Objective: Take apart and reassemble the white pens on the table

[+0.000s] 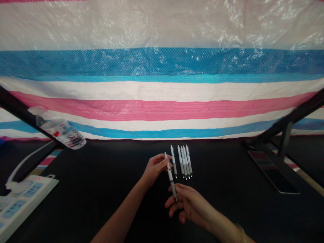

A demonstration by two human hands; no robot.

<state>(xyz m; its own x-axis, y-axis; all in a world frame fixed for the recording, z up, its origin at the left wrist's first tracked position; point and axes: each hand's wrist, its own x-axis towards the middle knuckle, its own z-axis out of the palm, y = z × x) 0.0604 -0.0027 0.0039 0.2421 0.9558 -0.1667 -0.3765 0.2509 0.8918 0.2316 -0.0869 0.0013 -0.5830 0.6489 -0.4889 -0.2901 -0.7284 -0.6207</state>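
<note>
A white click pen (170, 171) with a grey grip is held at a slant, its metal tip pointing down towards me. My left hand (155, 168) is closed on its upper barrel, thumb and fingers pinching it. At the grey grip near the tip, my right hand (188, 204) has its thumb and index finger on the pen, while its other fingers are loosely curled and apart. Just beyond the hands, a similar single pen (173, 162) lies on the black table. Right of it, several matching pens (185, 162) lie side by side, tips towards me.
At the left are a clear plastic bottle (67, 133) lying tilted by a black bar and a white power strip (19, 202) with a plugged-in cable. A dark phone (273, 172) lies at the right. Striped plastic sheeting (162, 109) hangs behind the black table (101, 182).
</note>
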